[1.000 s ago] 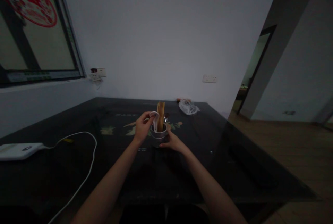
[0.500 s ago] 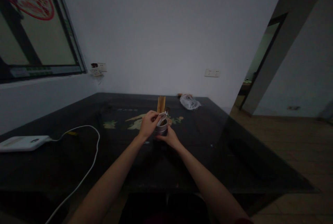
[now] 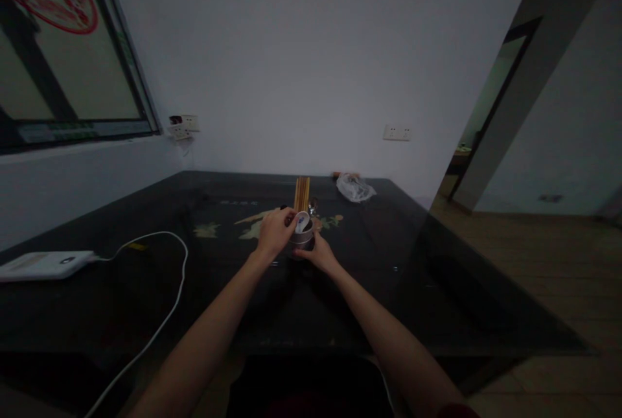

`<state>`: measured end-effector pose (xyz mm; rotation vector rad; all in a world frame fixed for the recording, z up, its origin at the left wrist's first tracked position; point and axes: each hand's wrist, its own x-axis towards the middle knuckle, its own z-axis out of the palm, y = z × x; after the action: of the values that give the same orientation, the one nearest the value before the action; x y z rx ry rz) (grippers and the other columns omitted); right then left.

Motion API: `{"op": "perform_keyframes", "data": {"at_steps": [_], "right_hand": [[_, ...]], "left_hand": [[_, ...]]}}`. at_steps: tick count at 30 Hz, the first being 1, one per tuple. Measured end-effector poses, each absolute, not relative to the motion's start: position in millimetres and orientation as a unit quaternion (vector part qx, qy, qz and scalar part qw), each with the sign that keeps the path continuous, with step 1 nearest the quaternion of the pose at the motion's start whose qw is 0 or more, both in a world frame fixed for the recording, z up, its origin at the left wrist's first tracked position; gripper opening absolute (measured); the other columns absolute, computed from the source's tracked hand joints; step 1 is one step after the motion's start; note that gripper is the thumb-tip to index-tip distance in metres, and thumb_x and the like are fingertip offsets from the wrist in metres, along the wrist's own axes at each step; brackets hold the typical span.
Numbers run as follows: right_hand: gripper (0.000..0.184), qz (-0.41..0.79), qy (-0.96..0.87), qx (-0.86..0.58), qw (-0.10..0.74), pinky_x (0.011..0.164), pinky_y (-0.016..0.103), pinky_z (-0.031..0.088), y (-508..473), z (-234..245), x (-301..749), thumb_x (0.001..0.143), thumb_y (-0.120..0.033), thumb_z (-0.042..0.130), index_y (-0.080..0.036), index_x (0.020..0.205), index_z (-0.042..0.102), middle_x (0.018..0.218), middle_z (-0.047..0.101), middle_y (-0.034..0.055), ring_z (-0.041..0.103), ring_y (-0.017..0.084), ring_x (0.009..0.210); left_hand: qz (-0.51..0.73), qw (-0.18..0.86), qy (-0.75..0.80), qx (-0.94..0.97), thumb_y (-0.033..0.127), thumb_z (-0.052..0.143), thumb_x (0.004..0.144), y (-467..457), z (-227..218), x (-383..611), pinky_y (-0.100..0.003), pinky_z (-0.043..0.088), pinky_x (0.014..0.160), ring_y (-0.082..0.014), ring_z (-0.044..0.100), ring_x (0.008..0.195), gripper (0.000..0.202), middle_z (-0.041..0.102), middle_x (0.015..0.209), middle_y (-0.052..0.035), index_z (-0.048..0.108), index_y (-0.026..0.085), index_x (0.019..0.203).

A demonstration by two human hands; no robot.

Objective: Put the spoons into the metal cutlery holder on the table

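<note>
A greyish cup (image 3: 302, 243) stands on the dark table in front of me, and my right hand (image 3: 318, 253) is closed round its right side. Several wooden chopsticks (image 3: 302, 194) rise upright at the cup, beside a shiny metal spoon (image 3: 313, 204). Between the fingertips of my left hand (image 3: 276, 231) is a white spoon (image 3: 302, 220) with a small blue mark on its bowl. Its bowl is up at the cup's mouth, and the lower part is hidden in or behind the cup.
The black table (image 3: 369, 314) bears a flower print. On the left lies a white power bank (image 3: 43, 266) with a white cable (image 3: 183, 269) running off the front edge. A crumpled clear plastic bag (image 3: 354, 188) lies near the wall. A dark long object (image 3: 466, 291) rests at the right.
The white spoon has turned, so its bowl with the blue mark faces me more and sits slightly lower at the cup. My right hand stays on the cup.
</note>
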<state>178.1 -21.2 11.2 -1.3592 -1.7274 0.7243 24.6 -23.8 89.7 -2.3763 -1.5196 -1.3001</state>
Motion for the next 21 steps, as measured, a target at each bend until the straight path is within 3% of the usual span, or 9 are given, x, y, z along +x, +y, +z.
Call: {"op": "perform_keyframes", "data": {"at_steps": [9, 21], "right_hand": [[0.080, 0.301, -0.675, -0.536, 0.408, 0.091, 0.039, 0.045, -21.8, 8.2, 179.7, 0.056, -0.038, 0.082, -0.020, 0.126, 0.048, 0.118, 0.062, 0.0113, 0.058, 0.028, 0.110], [0.080, 0.297, -0.683, -0.532, 0.402, 0.092, 0.040, 0.045, -23.0, 11.4, 179.7, 0.057, -0.035, 0.081, -0.017, 0.126, 0.046, 0.119, 0.062, 0.0130, 0.058, 0.028, 0.111]], "left_hand": [[-0.375, 0.082, -0.498, -0.778, 0.036, 0.052, 0.086, -25.2, 89.9, 23.5, -0.032, 0.036, 0.071, -0.0222, 0.057, 0.082, 0.022, 0.064, 0.082, -0.0056, 0.066, 0.020, 0.080], [-0.363, 0.049, -0.507, -0.780, 0.035, 0.055, 0.083, -23.9, 89.1, 23.5, -0.029, 0.035, 0.065, -0.0193, 0.055, 0.073, 0.021, 0.060, 0.074, -0.0042, 0.063, 0.019, 0.071]]}}
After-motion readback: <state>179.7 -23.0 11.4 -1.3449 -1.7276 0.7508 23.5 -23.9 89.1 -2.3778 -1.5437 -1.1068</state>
